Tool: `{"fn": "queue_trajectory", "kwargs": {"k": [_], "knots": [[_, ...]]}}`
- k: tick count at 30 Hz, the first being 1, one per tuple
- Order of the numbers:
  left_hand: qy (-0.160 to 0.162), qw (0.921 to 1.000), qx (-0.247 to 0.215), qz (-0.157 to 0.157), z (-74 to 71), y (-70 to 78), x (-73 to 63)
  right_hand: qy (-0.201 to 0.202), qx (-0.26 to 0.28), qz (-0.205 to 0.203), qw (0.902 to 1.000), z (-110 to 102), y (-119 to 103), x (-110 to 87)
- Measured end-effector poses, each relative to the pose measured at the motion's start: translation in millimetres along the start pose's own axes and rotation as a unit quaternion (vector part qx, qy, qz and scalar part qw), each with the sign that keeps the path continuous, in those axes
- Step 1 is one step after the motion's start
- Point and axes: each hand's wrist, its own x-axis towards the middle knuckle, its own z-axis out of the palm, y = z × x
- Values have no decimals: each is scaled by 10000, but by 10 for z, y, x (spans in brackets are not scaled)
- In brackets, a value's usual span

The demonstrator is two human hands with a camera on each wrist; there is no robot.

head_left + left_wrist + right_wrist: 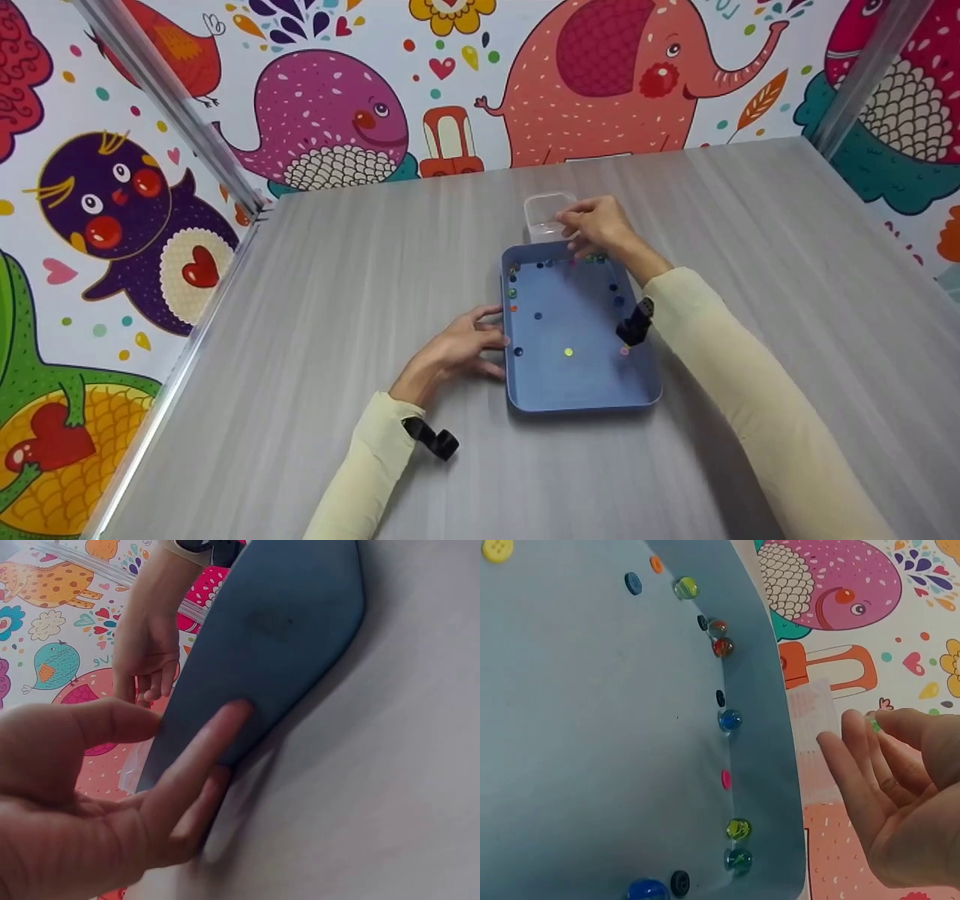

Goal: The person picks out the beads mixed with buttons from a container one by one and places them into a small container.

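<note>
A right hand [600, 225] pinches a small green glassy piece [876, 724], partly hidden by fingertips, at the far edge of a blue rectangular tray [570, 386], near a clear plastic container [541, 208] just beyond. The left hand [463, 349], fingers loosely extended, touches the tray's left outer wall. Round glass marbles [739, 829] and small coloured round buttons [726, 779] gather mostly along the far and left sides, leaving broad room mid-tray. A black wrist camera [635, 322] blocks part of the right rim. Grey wood-grained surface [360, 300] stretches left and right, its far edge meeting cartoon-printed panels [480, 60].
</note>
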Motion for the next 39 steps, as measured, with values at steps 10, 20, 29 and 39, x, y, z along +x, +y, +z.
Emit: {"fn": "queue_trajectory", "kwargs": {"k": [10,20,29,39], "knots": [[-31,10000,-29,34,20,-4,16,123,-149,-25,9998,4,98,53],[-12,10000,41,6,11,-3,11,187,-439,-177,9987,1,155,75],[-47,10000,-37,2,6,-16,4,136,-506,-47,9986,-2,150,69],[-45,10000,6,30,12,-5,9,95,-627,-20,9980,-34,145,76]]}}
